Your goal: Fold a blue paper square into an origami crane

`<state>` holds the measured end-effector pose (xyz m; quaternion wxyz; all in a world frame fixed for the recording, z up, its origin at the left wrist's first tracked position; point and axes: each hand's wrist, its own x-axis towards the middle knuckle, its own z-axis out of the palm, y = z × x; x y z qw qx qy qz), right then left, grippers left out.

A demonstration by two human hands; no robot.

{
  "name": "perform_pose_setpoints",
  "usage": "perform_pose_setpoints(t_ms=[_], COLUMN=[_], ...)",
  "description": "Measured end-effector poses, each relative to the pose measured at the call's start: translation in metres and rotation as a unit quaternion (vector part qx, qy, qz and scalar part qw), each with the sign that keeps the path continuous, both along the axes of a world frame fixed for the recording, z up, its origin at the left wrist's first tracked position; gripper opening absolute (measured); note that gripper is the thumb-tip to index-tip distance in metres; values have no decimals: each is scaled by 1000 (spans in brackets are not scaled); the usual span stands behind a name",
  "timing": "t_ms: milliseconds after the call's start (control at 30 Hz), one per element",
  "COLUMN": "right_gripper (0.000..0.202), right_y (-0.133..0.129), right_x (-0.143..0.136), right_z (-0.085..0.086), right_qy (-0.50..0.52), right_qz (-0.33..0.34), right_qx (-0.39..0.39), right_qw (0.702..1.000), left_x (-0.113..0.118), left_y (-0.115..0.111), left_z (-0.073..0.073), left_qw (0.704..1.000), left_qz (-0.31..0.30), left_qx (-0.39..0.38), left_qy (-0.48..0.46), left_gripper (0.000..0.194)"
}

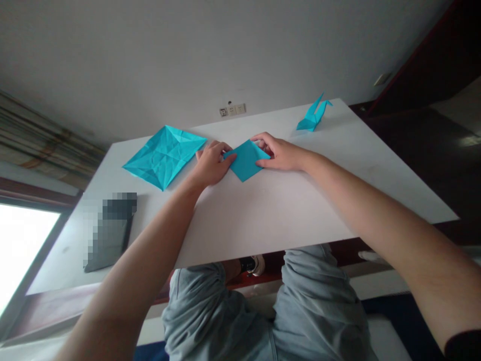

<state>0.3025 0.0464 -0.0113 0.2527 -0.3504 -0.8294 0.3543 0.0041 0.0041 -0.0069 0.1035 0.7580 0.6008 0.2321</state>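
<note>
A folded square of turquoise origami paper (pixel 245 161) lies at the middle of the table, turned so that one corner points toward me. My left hand (pixel 213 163) pinches its left corner, thumb on top and fingers curled behind. On the opposite side my right hand (pixel 277 153) grips the right corner, its thumb on the upper face and its index finger at the far corner. Parts of the fingers are hidden behind the paper. Close to my left hand rests an unfolded, creased turquoise sheet (pixel 164 156).
A finished paper crane (pixel 312 116) stands at the table's far right. Toward the left edge of the white table (pixel 270 215) lies a dark flat object (pixel 110 235), partly pixelated. Wall sockets (pixel 232 110) sit just beyond the far edge.
</note>
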Motion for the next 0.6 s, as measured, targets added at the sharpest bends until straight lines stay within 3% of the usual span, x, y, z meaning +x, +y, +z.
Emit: perform_pose_setpoints(t_ms=[233,433,500,600], right_gripper=[97,98,85,42], right_y=[2,4,3,0], right_x=[1,2,1,0], right_z=[-2,-4,-1,5], right_qy=[-11,-4,-11,-37], right_qz=[-6,-10,-9,11], right_qx=[19,34,28,35], right_qw=[1000,999,999,999], left_x=[-4,-1,-2,-3], left_y=[7,3,3,5], left_z=[3,5,3,1], left_qw=[992,980,983,986], left_qz=[-8,-13,-18,-19], left_qx=[-44,-90,-78,-69], left_qy=[-115,-176,-165,-148], left_gripper=[24,22,23,25])
